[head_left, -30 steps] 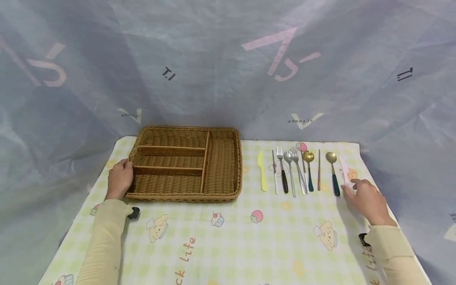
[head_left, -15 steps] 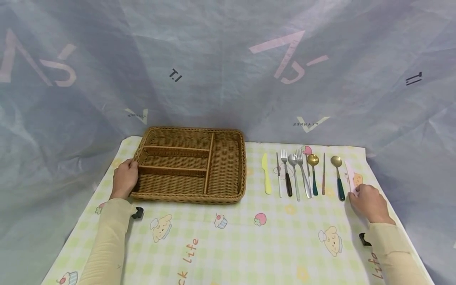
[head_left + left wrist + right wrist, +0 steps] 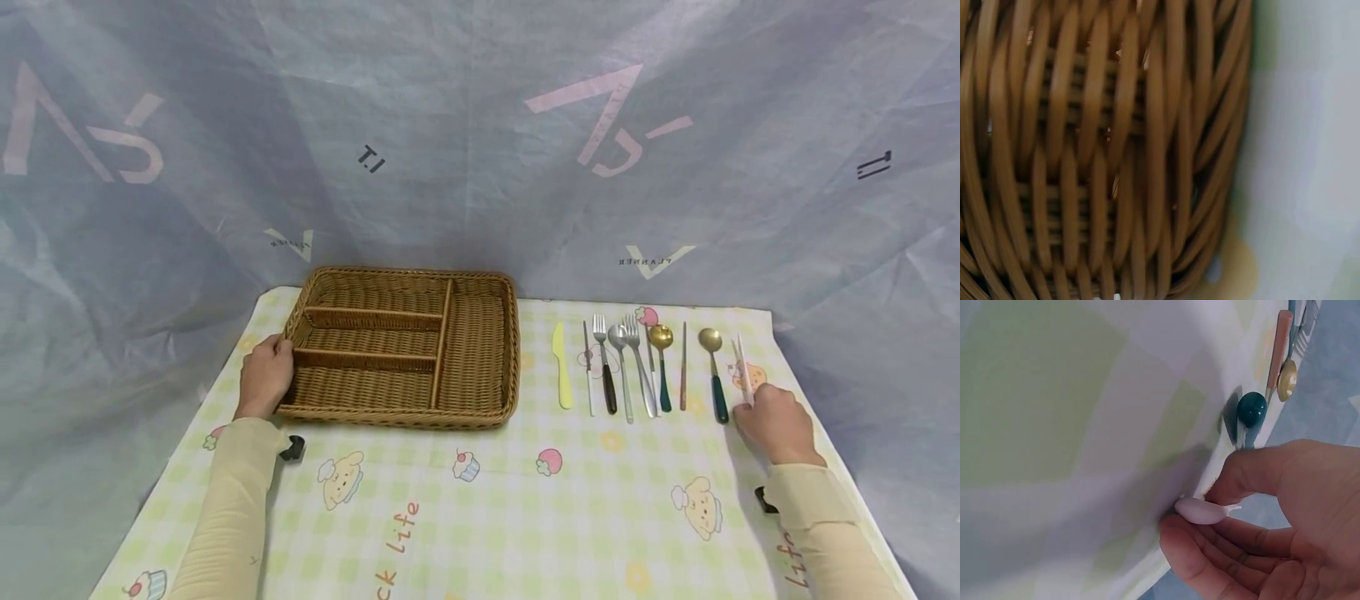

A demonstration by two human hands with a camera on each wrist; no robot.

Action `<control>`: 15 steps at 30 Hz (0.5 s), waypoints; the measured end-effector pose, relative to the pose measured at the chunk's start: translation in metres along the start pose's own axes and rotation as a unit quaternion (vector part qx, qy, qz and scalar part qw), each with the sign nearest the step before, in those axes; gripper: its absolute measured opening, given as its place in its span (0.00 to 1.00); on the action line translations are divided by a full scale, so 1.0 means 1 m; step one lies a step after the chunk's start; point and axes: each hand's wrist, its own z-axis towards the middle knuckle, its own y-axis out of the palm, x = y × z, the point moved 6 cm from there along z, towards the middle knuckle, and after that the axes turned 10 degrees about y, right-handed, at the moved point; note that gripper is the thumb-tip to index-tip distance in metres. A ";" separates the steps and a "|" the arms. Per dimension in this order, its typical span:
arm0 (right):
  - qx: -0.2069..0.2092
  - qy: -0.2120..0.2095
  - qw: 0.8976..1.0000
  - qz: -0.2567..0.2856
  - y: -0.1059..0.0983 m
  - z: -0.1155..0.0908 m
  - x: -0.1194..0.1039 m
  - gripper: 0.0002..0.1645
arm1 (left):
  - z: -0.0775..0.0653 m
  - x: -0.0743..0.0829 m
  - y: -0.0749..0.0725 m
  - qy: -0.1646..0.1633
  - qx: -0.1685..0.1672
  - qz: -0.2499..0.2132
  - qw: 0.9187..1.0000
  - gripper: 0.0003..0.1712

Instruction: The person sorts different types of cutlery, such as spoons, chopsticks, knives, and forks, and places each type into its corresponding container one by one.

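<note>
In the head view my left hand grips the left rim of a brown wicker cutlery basket with divided compartments. The basket's weave fills most of the left wrist view. At the far right of the table, my right hand pinches a pale pink knife by its handle end, blade pointing away. From the right wrist, the rounded pink handle end shows between thumb and fingers. Just left of it lies a gold spoon with a dark green handle.
Between basket and right hand lie a yellow knife, a dark-handled fork, a silver spoon, another fork, a second gold spoon and slim sticks. A checked cloth covers the table; grey fabric hangs behind.
My right hand has closed its fingers on the pink knife, which has turned from flat onto its edge. The left hand stays on the basket rim. The head view has shifted slightly.
</note>
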 end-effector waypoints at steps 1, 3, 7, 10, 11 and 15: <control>0.000 0.002 1.000 -0.001 -0.001 0.000 0.000 0.12 | 0.000 0.000 0.000 0.001 0.000 0.000 1.000 0.36; -0.002 0.005 1.000 -0.004 -0.001 0.000 0.000 0.11 | 0.000 0.001 0.000 0.003 0.001 -0.001 1.000 0.36; -0.007 0.005 1.000 -0.005 -0.002 0.000 0.000 0.11 | -0.001 0.003 -0.001 0.009 0.004 0.000 1.000 0.36; -0.008 0.000 1.000 -0.003 -0.003 0.000 0.000 0.11 | 0.000 0.002 -0.001 0.011 0.002 0.004 1.000 0.36; -0.009 0.000 1.000 -0.003 -0.003 0.000 0.000 0.11 | 0.000 0.003 -0.001 0.011 -0.001 0.004 1.000 0.37; -0.016 0.005 1.000 -0.001 -0.003 -0.002 0.002 0.11 | -0.001 0.001 0.000 0.009 -0.005 0.007 1.000 0.37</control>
